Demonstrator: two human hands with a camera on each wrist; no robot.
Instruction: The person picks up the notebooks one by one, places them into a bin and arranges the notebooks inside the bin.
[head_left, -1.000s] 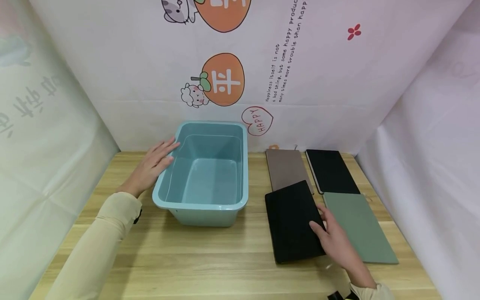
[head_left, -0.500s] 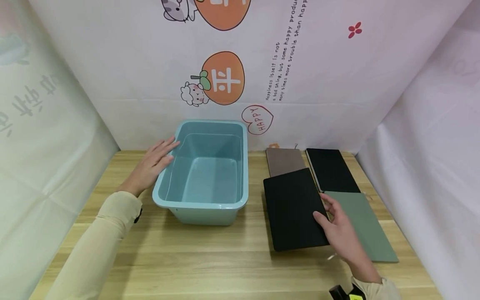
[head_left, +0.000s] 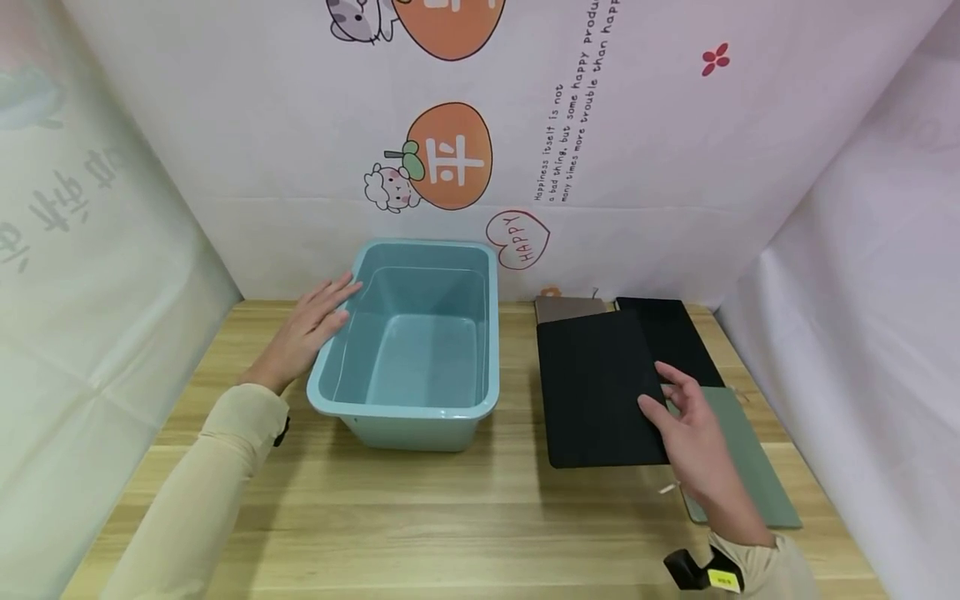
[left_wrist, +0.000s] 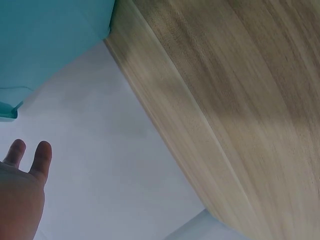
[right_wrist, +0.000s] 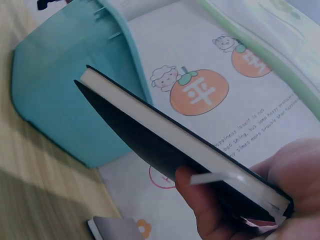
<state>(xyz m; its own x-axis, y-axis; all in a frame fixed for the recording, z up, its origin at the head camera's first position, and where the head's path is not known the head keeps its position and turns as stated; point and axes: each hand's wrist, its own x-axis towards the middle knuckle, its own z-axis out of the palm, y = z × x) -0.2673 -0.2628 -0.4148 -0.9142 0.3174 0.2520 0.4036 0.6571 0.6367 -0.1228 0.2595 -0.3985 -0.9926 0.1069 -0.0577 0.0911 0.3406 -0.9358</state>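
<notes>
In the head view my right hand point(head_left: 693, 433) pinches a black notebook point(head_left: 600, 392) by its right edge, thumb on top and fingers beneath. The right wrist view shows this notebook's pale page edge and a light ribbon point(right_wrist: 215, 177) trailing from it, raised above the table. My left hand point(head_left: 303, 337) rests with straight fingers on the left rim of a blue plastic bin point(head_left: 420, 412). Nothing lies inside the bin. Under and behind the held notebook are a brown notebook point(head_left: 558, 308), a second black notebook point(head_left: 682, 342) and a green notebook point(head_left: 750, 454), each partly covered.
The wooden table point(head_left: 420, 533) carries everything. A white printed cloth point(head_left: 637, 167) stands upright behind the bin and notebooks, with white cloth walls on the left and right. The bin stands left of the notebooks, with bare wood between.
My right hand has lifted the black notebook and moved it away from me and slightly right, covering more of the brown and second black notebooks. My left hand stays at the bin's rim.
</notes>
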